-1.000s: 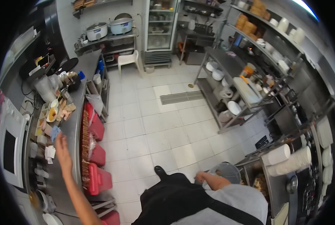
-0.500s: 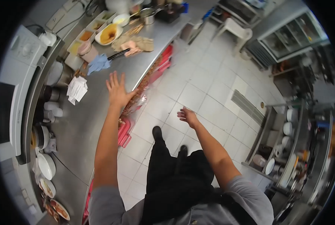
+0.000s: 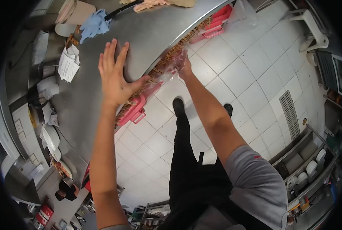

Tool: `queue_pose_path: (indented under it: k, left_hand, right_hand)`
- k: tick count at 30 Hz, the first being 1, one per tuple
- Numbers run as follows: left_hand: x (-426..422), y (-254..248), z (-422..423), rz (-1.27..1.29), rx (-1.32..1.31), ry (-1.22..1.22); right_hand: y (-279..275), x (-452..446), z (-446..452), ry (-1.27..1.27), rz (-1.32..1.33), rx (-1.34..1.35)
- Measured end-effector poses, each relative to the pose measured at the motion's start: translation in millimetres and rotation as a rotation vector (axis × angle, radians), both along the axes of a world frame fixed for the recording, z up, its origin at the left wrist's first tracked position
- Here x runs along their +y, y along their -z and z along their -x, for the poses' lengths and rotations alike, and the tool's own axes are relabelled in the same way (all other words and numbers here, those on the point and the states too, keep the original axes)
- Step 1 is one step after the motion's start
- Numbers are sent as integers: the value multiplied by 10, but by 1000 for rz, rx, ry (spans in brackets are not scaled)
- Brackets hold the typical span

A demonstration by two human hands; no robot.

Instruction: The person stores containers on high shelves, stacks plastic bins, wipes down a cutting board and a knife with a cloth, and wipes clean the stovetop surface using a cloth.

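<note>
Plastic (image 3: 174, 68), clear and crinkled, bunches against the right hand (image 3: 185, 69), beside the edge of the smooth steel counter (image 3: 82, 90); whether the fingers are clamped on it I cannot tell. That arm stretches forward, its fingers partly hidden. The left hand (image 3: 117, 82) spreads back-up over the counter, fingers apart, thumb angled toward the plastic. Knobbly brown pieces (image 3: 183, 43) line the edge above a glossy pink container (image 3: 132, 112).

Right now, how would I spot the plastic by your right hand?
Find the big steel counter. Red bins line its edge; at the right hand is crumpled clear plastic. Other clear plastic is farther off; only this is by a hand.
</note>
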State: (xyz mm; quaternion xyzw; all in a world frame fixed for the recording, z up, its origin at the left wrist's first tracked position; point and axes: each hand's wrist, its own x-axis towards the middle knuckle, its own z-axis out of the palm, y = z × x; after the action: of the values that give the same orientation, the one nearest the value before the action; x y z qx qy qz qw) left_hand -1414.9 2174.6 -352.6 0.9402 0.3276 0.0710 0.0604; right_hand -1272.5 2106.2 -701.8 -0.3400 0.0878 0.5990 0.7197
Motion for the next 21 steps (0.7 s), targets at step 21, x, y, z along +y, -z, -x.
queue_pose_path:
  k: [21]
  left_hand:
    - [-783,-469,-88,-199,-61,112]
  right_hand:
    - [34,-4164,-651,-232,654,-728]
